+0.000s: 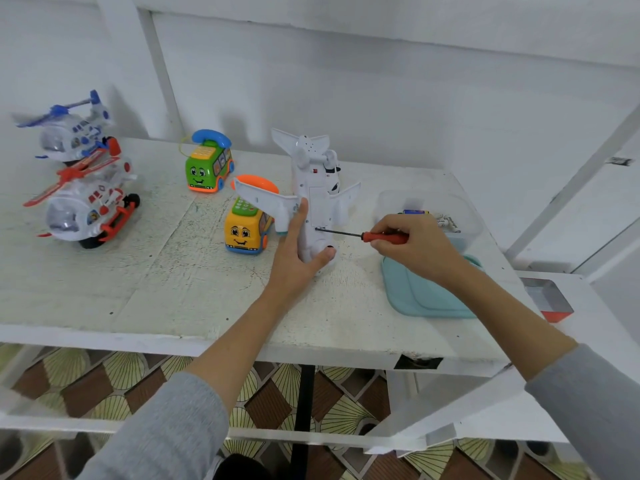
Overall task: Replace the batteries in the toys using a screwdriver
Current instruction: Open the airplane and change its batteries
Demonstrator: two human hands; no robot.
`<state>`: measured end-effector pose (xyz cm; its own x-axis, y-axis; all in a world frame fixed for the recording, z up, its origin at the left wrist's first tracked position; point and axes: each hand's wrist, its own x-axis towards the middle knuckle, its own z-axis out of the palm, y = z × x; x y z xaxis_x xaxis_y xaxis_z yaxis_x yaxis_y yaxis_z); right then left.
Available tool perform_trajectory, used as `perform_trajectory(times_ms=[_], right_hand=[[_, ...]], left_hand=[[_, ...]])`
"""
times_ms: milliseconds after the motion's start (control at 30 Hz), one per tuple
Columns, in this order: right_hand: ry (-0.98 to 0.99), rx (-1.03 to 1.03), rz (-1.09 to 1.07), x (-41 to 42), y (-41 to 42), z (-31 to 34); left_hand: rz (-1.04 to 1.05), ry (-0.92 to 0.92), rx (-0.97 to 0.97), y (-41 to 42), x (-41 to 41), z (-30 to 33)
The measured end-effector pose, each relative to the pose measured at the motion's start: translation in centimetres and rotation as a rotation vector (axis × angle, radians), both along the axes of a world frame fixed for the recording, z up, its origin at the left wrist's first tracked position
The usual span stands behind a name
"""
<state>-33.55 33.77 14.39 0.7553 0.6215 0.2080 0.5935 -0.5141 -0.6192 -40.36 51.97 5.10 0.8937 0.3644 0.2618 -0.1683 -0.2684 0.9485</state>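
Head view: we grip the light, hollow plastic plane [313,188] by its fuselage with our left hand [298,252], while our right hand [412,245] pinches the screwdriver [360,234] against the plane's belly.

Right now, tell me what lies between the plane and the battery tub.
In the head view, the screwdriver shaft crosses that gap, tip at the plane, handle gripped by the right hand. Below it is bare table. The tub sits behind the hand.

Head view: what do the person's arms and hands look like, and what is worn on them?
Both hands are bare: the left hand and the right hand show no gloves, rings or watch. Each arm wears a plain grey long sleeve pushed up toward the elbow, the left grey sleeve and the right grey sleeve, leaving the forearms uncovered. No markings show.
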Motion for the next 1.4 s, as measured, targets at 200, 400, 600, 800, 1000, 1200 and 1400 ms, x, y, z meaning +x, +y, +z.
perform_trajectory(times_ms=[200, 400, 600, 800, 1000, 1200, 1400], right_hand=[[0.153, 0.025, -0.075, -0.3, 0.6, 2.0], [0.259, 0.115, -0.137, -0.5, 1.3, 3.1], [0.048, 0.045, -0.166, 0.2, 1.8, 3.6], [-0.108, 0.043, -0.004, 0.2, 1.9, 3.7], [-0.068, -0.032, -0.004, 0.0, 2.1, 3.7], [-0.027, 0.061, 0.019, 0.0, 2.0, 3.5], [0.009, -0.034, -0.038, -0.2, 2.4, 3.2]], left_hand=[[0.025, 0.008, 0.054, 0.0, 0.1, -0.2], [0.036, -0.038, 0.122, 0.1, 0.3, -0.5], [0.020, -0.021, 0.126, -0.2, 0.0, -0.3], [0.034, -0.030, 0.096, -0.2, -0.1, 0.0], [0.049, -0.021, 0.064, -0.3, -0.1, 0.0], [0.061, -0.024, 0.053, -0.2, 0.0, -0.1], [0.049, -0.022, 0.056, 0.1, 0.0, -0.3]])
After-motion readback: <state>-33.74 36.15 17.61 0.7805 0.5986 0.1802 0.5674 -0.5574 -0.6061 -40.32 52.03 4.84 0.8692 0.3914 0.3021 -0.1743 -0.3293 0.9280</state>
